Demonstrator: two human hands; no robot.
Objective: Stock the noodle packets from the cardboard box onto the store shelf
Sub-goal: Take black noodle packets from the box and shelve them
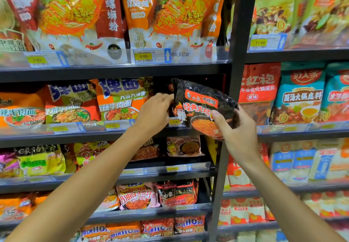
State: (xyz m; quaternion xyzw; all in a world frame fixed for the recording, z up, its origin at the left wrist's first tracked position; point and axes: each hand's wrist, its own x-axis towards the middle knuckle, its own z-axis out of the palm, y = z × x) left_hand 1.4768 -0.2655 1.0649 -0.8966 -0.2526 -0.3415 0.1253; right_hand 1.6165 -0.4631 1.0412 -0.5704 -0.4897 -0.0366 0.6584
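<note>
Mid-stocking: black noodle packet [204, 107] pinched in right hand [236, 130], steadied by left hand [153, 115] fingertips, not yet slotted into shelf [113, 138] gap.

Black noodle packet [203, 107] with an orange-red label; orange beef-noodle packets [120, 102] at centre left; yellow price tags [143, 56]; dark grey shelf [113, 71].
</note>
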